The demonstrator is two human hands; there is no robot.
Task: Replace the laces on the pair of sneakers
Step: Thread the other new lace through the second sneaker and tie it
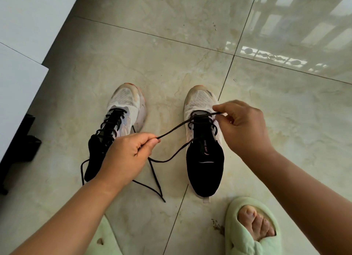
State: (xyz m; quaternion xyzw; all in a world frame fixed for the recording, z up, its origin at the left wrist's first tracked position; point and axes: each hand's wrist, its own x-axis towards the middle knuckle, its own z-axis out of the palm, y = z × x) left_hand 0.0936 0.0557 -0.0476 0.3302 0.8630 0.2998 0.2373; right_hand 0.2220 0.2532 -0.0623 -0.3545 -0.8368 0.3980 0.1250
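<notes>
Seen from the head camera, two sneakers stand apart on the tiled floor [171, 50]. The left hand [125, 155] pinches a dark lace [175, 128] running from the right sneaker [204, 140]; the right hand [243, 127] pinches its other end beside the eyelets. The left sneaker [122, 117] is laced.

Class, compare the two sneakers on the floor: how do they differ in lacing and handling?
The left sneaker is laced several rows up; the right sneaker only near the toe. Both hands pinch the lace of the right sneaker; neither grips the left sneaker. Both are white with dark laces, toes pointing away.
</notes>
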